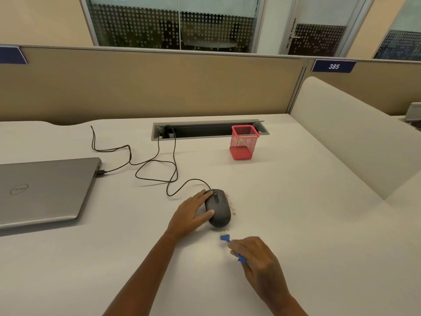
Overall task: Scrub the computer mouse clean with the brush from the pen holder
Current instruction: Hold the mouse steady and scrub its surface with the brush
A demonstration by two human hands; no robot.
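Observation:
A black wired computer mouse (219,208) lies on the white desk. My left hand (192,215) rests against its left side, fingers along the edge and thumb on its top. My right hand (257,258) is shut on a small blue brush (225,238); its head points toward the mouse's near end, a short gap away, just above the desk. A red mesh pen holder (243,142) stands upright further back and looks empty. Brownish crumbs (232,209) lie on the desk by the mouse's right side.
A closed grey laptop (43,190) sits at the left, with the mouse cable (157,169) looping across the desk to it. A cable slot (205,130) is set in the desk's back. Beige partitions (148,85) border the back and right.

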